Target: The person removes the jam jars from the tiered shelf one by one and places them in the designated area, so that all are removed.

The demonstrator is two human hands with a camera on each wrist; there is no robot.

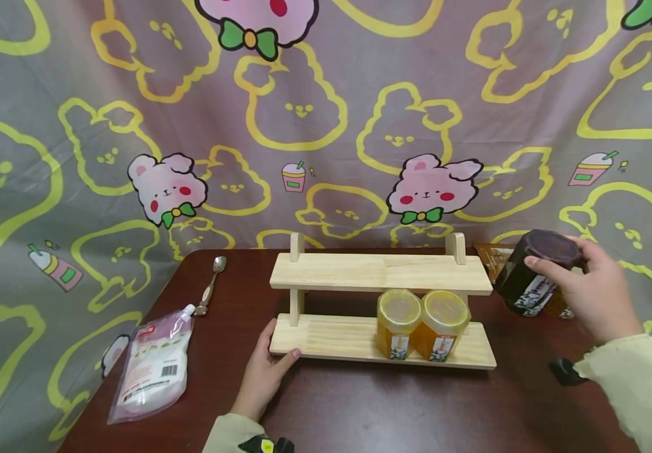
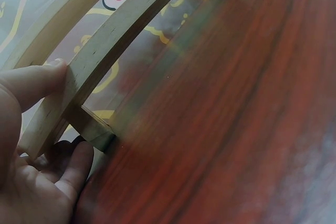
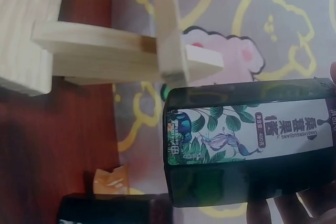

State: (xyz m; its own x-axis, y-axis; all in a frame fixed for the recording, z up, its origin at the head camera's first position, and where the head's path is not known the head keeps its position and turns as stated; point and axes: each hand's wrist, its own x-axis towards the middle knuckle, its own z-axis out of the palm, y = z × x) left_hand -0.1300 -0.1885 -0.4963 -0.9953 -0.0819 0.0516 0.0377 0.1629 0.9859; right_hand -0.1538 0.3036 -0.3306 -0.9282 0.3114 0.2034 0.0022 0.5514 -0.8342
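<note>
A two-tier wooden rack (image 1: 382,274) stands on the dark red table. My left hand (image 1: 266,374) grips the left end of its lower board, thumb over the edge and fingers beneath, as the left wrist view (image 2: 47,182) shows. Beyond the rack's right end, my right hand (image 1: 606,299) holds a dark jam jar (image 1: 538,270) up and tilted; its white label with leaves and a bird faces the right wrist camera (image 3: 247,135). On the lower board, two jars of amber contents, one (image 1: 398,324) beside the other (image 1: 442,327), sit toward the right.
A white spouted pouch (image 1: 158,365) lies at the table's left, with a spoon (image 1: 213,283) behind it. A brown packet (image 1: 487,258) is at the back right. In the right wrist view another dark jar (image 3: 113,211) shows low down. A patterned curtain (image 1: 326,126) hangs behind.
</note>
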